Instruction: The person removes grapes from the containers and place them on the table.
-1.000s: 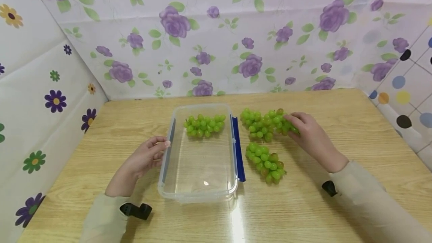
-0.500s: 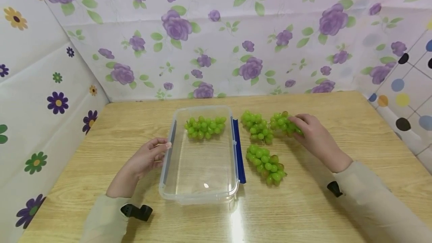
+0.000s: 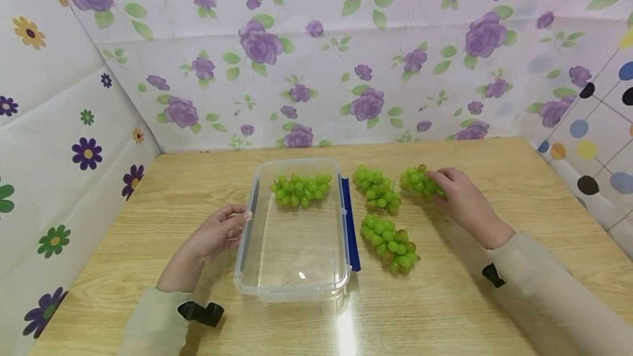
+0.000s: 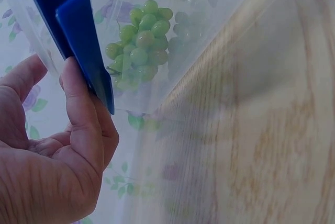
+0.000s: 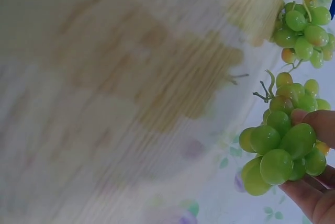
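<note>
A clear plastic container [image 3: 296, 246] stands on the table with one bunch of green grapes [image 3: 300, 190] inside, toward its far end. My left hand [image 3: 222, 232] grips its left side, thumb at the rim and fingers against the blue latch flap [image 4: 84, 41]. To the right of the container, my right hand [image 3: 457, 199] holds a small bunch of grapes [image 5: 277, 150] between thumb and fingers. Two more bunches lie between that hand and the container: a farther bunch of grapes [image 3: 377, 188] and a nearer bunch of grapes [image 3: 390, 243].
A blue latch flap [image 3: 350, 224] sticks out along the container's right side. The wooden table [image 3: 420, 312] ends at a flowered sheet [image 3: 366, 59] behind, with patterned sheets at left and right.
My right hand has drawn its bunch slightly to the right, opening a gap from the farther bunch. My left hand stays at the container's side.
</note>
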Motion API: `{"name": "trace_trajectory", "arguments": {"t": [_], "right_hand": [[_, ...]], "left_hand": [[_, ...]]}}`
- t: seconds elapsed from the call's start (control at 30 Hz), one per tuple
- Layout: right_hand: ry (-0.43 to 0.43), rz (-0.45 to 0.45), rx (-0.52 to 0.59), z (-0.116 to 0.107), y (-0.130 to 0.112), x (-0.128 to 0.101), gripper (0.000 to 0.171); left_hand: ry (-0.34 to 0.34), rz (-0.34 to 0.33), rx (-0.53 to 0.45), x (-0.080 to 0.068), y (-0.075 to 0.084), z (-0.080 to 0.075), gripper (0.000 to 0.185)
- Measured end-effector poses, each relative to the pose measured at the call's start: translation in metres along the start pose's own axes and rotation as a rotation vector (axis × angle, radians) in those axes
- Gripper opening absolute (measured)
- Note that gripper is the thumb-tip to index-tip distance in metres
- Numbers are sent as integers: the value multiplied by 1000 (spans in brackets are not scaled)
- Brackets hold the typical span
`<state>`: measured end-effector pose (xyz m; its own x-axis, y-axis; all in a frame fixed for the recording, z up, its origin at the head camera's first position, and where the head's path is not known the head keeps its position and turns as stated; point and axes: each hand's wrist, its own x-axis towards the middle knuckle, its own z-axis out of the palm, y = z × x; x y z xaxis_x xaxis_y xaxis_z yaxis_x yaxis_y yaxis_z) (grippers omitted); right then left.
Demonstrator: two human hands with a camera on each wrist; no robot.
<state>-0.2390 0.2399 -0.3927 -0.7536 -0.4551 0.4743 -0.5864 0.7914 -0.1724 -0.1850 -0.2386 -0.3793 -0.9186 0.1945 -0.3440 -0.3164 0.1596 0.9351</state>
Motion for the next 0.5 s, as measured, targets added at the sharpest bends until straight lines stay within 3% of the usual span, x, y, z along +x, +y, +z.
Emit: {"name": "trace_trajectory", "arguments": {"t": [0.5], "right_hand": [[-158, 101, -38, 6, 5, 1, 51]], "left_hand": [[-4, -3, 2, 0, 0, 0, 28]]}}
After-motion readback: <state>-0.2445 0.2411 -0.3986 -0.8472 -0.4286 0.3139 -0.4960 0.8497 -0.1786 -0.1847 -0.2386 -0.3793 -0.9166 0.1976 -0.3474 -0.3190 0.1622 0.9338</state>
